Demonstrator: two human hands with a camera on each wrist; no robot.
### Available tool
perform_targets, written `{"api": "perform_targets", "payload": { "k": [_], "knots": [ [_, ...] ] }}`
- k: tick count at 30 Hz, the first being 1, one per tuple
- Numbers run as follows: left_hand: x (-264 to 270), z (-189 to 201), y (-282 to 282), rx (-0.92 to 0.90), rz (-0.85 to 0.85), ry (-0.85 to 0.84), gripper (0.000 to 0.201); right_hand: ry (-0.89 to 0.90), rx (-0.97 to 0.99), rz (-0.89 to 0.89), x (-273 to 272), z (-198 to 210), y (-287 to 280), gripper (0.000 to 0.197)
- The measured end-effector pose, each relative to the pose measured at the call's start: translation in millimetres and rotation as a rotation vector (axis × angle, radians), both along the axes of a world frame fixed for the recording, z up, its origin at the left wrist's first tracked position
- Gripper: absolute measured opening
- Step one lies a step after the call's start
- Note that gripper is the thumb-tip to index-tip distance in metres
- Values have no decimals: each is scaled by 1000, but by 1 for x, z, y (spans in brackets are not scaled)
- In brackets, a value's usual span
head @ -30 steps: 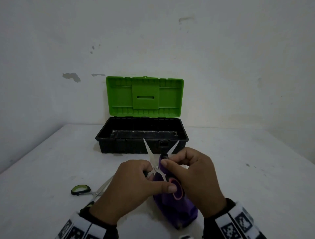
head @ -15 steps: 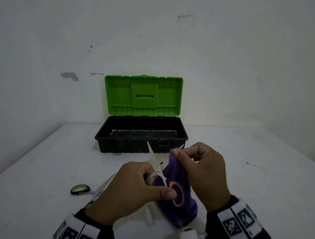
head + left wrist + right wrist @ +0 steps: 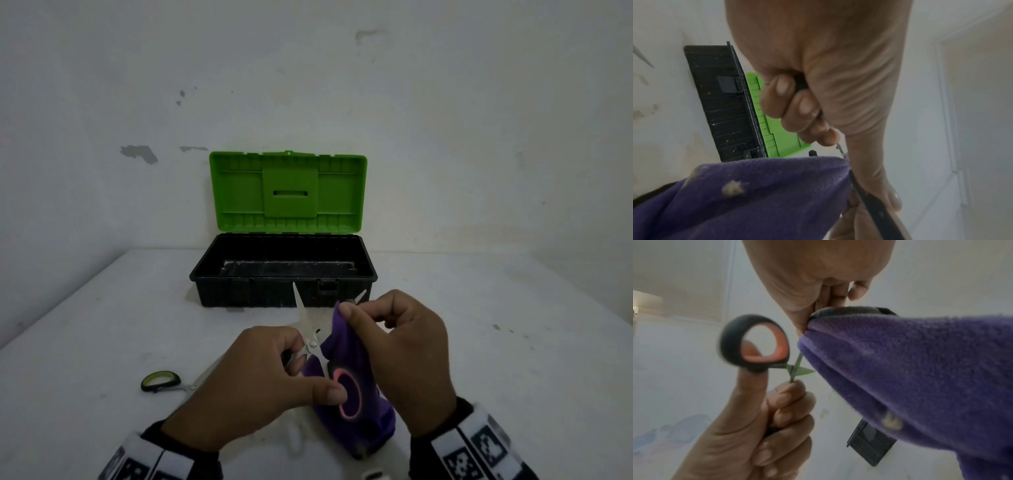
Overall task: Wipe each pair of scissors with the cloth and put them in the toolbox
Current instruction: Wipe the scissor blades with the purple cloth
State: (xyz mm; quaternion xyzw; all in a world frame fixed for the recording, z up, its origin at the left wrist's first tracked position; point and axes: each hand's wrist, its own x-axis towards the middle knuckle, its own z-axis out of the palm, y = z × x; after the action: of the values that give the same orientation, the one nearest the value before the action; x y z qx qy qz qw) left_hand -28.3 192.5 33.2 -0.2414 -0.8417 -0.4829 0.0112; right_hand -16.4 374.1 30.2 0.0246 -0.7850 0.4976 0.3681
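Observation:
My left hand (image 3: pixel 260 373) grips the black-and-pink scissors (image 3: pixel 310 342) by the handles, blades spread apart and pointing up toward the toolbox. In the right wrist view the pink-lined handle ring (image 3: pixel 754 344) rests on my left thumb. My right hand (image 3: pixel 400 356) pinches the purple cloth (image 3: pixel 346 404) around the right blade near its tip; the rest of the cloth hangs down to the table. The left wrist view shows the cloth (image 3: pixel 748 198) below my curled left fingers (image 3: pixel 795 104). A second pair of scissors with green handles (image 3: pixel 161 381) lies on the table at the left.
The black toolbox (image 3: pixel 284 294) stands open beyond my hands, its green lid (image 3: pixel 287 192) upright against the white wall. It rests on a white table (image 3: pixel 479 325) that ends at a wall on the left.
My right hand has slid the cloth up along the right blade, from near the pivot to its tip. The left hand has kept its grip on the handles.

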Motion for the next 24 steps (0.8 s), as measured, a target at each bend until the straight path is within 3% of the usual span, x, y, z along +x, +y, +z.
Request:
{"api": "perform_targets", "payload": {
  "k": [4,9,17,24],
  "knots": [
    [0,1,1,-22,9,-1,58,17,-50,-109,-13,2,15,20],
    [0,4,1,-32,8,-12,55,1,20,4,-1,0,2,17],
    [1,3,2,-145,125,3,60,-41,-93,-107,-21,13,35,21],
    [10,18,16,-459,341,180,54,-56,153,58,5,13,0,17]
  ]
}}
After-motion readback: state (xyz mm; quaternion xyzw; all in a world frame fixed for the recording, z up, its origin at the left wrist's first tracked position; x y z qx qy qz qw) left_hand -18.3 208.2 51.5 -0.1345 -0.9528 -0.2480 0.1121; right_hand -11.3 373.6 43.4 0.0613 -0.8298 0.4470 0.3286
